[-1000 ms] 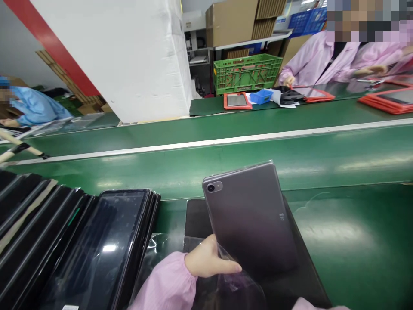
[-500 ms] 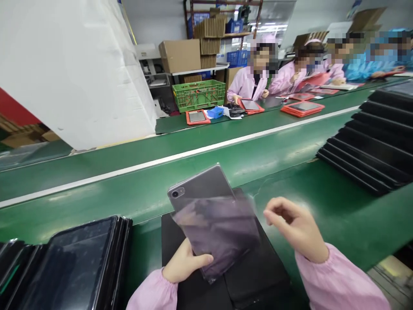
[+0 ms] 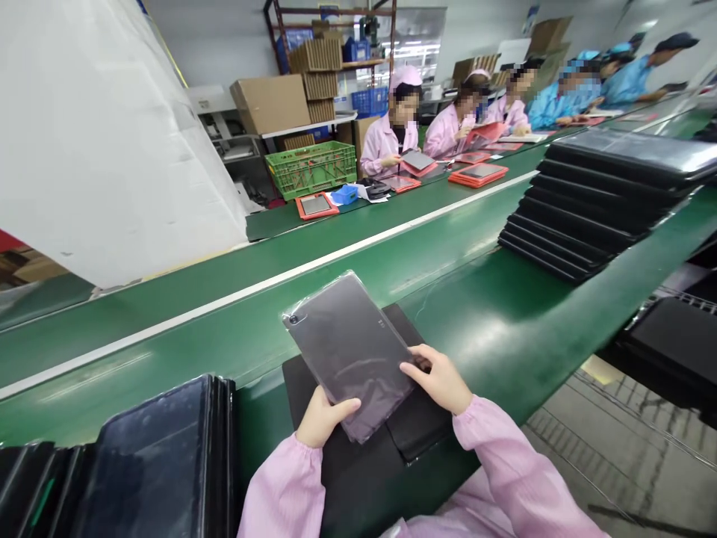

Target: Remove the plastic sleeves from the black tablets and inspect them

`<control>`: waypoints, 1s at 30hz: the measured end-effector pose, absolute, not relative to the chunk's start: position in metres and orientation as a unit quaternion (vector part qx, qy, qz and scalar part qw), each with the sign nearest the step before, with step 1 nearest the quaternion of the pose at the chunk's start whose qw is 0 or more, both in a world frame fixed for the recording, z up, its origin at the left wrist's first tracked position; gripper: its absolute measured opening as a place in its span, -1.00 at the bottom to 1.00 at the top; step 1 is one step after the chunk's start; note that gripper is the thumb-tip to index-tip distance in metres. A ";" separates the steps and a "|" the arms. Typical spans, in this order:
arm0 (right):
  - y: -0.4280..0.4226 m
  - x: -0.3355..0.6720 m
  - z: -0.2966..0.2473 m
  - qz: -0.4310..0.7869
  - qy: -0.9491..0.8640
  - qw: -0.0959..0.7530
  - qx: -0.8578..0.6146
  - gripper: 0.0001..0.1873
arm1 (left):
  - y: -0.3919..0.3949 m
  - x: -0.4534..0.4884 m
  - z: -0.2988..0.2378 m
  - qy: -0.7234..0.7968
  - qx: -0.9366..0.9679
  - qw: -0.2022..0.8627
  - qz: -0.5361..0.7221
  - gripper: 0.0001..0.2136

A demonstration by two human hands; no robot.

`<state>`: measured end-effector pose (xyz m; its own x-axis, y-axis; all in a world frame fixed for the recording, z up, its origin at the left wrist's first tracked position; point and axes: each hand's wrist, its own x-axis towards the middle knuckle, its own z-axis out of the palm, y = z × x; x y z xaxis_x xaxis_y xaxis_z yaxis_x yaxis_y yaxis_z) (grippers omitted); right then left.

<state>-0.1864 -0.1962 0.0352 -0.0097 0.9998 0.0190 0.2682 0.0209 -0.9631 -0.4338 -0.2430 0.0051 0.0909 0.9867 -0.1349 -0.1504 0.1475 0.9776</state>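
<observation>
The left hand (image 3: 320,420) and right hand (image 3: 440,379) both clamp the wrapped tablet's (image 3: 352,344) near end, by the bench's (image 3: 476,321) front edge; its long axis slants leftward, away from them.

Tablet (image 3: 352,344) between left hand (image 3: 323,420) and right hand (image 3: 440,377): smooth grey back under clear, glossy plastic film (image 3: 370,415). Black cover (image 3: 358,486) beneath both hands: matt. Bench (image 3: 490,336) past right hand: smooth, glossy.
</observation>
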 end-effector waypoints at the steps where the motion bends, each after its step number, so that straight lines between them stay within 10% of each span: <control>1: -0.200 -0.191 0.037 0.430 -0.558 0.444 -0.554 -0.69 | -0.244 -0.435 0.003 0.478 0.430 0.583 0.497 -0.49; 12: -0.210 -0.160 0.071 0.381 -0.338 0.656 -0.558 -0.54 | -0.259 -0.452 0.034 0.510 0.264 0.570 0.588 -0.45; 16: -0.228 -0.142 0.086 0.123 -0.317 0.744 -0.575 -0.66 | -0.272 -0.469 0.037 0.540 0.186 0.502 0.650 -0.45; 20: -0.252 -0.159 0.086 -0.157 -0.572 0.635 -0.495 -0.74 | -0.285 -0.479 0.011 0.523 0.071 0.483 0.699 -0.55; 30: -0.261 -0.195 -0.007 -0.107 -0.885 0.415 -0.182 -0.78 | -0.291 -0.474 -0.026 0.518 0.053 0.446 0.728 -0.46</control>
